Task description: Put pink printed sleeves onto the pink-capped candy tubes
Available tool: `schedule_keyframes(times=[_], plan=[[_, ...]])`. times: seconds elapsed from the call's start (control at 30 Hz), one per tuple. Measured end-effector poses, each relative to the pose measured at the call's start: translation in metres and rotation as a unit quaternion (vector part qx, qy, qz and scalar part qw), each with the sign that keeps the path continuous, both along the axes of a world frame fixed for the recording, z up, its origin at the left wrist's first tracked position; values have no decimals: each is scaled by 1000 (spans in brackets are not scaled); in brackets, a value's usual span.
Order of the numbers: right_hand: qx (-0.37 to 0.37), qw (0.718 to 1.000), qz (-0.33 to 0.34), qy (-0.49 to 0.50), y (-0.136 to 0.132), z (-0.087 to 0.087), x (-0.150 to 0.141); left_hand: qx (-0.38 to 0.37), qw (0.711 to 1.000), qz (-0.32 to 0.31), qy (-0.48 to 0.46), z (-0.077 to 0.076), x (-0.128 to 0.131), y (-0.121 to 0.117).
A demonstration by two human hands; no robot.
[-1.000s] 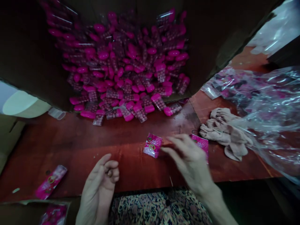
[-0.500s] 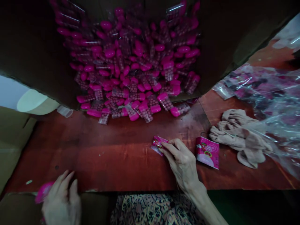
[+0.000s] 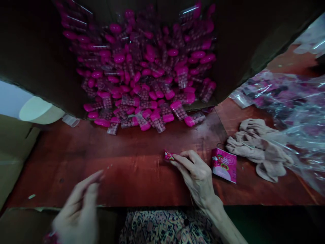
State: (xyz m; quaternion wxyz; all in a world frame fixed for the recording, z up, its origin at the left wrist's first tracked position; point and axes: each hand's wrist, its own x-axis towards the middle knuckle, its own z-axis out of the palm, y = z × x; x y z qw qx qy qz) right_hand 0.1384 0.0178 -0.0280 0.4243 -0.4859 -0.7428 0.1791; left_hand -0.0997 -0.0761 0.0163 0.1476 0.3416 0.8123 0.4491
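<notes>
My right hand (image 3: pixel 198 173) pinches a small pink printed plastic sleeve (image 3: pixel 168 156) between thumb and fingers, just above the red tabletop. The sleeve is seen nearly edge-on. To the right of that hand lies a flat stack of similar pink sleeves (image 3: pixel 224 165). My left hand (image 3: pixel 78 208), blurred by motion, is over the table's front edge at the lower left. Its fingers are stretched forward, a little apart from the thumb, and nothing shows between them. Beneath it, partly hidden, a bit of a pink packet (image 3: pixel 51 238) shows in the lower-left box.
A large open cardboard box (image 3: pixel 243 44) holds a heap of clear bead-filled bottles with pink caps (image 3: pixel 143 118). Beige cloth gloves (image 3: pixel 259 145) and a clear plastic bag (image 3: pixel 291 101) of pink items lie right. A pale scoop-like container (image 3: pixel 40 110) and clear cup (image 3: pixel 70 120) stand left.
My left hand carried the pink-wrapped bottle from the table to the lower-left box, let go, and is now moving up and right. My right hand took hold of the sleeve and tilted it edge-on.
</notes>
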Motion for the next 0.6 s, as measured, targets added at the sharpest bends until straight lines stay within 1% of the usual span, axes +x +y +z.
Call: schedule_keyframes(times=[0.03, 0.07, 0.1, 0.17, 0.2, 0.27, 0.33, 0.4, 0.47, 0.53, 0.6], plan=[[16, 1000, 12, -6, 0, 1, 0, -1, 997, -61, -39, 1, 19, 15], [31, 999, 25, -14, -1, 3, 0, 11, 986, -140, -94, 1, 37, 30], [43, 998, 40, -23, -2, 5, -1, 9, 971, -200, -133, 0, 54, 43], [54, 996, 67, -32, -5, 8, -2, -2, 947, -267, -178, -2, 79, 62], [52, 996, 73, -26, -7, 10, -2, -12, 936, -283, -207, -4, 89, 68], [17, 998, 55, 17, -11, 13, -5, -11, 919, -265, -291, -9, 100, 73], [-59, 994, 13, 87, -14, 15, -9, 7, 898, -209, -388, -11, 105, 73], [-152, 976, 0, 153, -16, 15, -15, 30, 873, -149, -464, -10, 108, 72], [-212, 958, 13, 194, -18, 16, -21, 52, 855, -105, -505, -8, 109, 72], [-231, 951, 19, 204, -20, 16, -26, 67, 845, -79, -524, -6, 110, 73], [-229, 953, 19, 195, -21, 16, -28, 70, 832, -69, -545, -6, 109, 74]])
